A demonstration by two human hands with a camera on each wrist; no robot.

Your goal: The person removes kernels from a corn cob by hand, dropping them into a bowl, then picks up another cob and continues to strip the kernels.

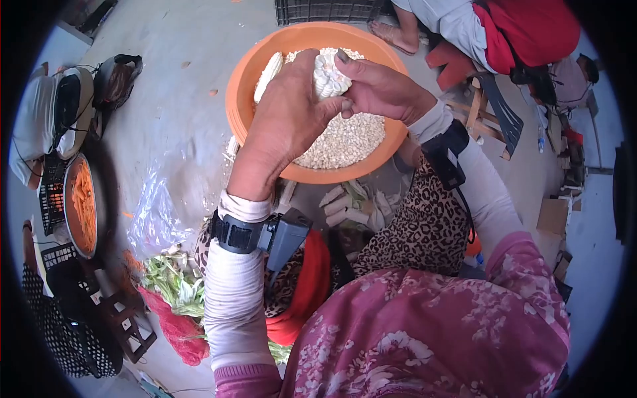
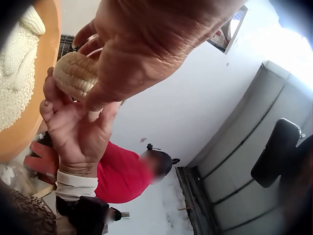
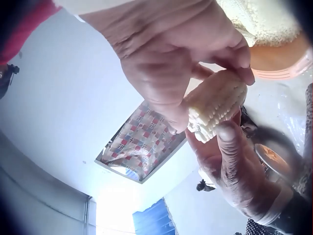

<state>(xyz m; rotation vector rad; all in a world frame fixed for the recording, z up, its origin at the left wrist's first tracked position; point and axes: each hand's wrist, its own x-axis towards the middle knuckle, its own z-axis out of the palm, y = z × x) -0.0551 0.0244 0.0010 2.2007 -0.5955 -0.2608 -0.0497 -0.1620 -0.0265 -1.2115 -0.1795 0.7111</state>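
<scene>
Over the orange basin (image 1: 235, 106), both hands hold one white corn cob (image 1: 330, 78), its cut end facing up in the head view. My left hand (image 1: 282, 113) curls round the cob from the left, its thumb along the kernels. My right hand (image 1: 388, 89) grips it from the other side, thumb near the end. The right wrist view shows bare stripes between kernel rows on the cob (image 3: 217, 100). Loose white kernels (image 1: 342, 142) fill the basin below, and another whole cob (image 1: 269, 74) lies among them at the left.
Stripped cobs (image 1: 345, 205) and husks (image 1: 176, 285) lie on the floor near the knees. A clear plastic bag (image 1: 156, 219) is at the left, beside a metal bowl of orange shreds (image 1: 83, 205). Another person (image 1: 458, 26) sits at the upper right; a black crate (image 1: 325, 10) stands behind the basin.
</scene>
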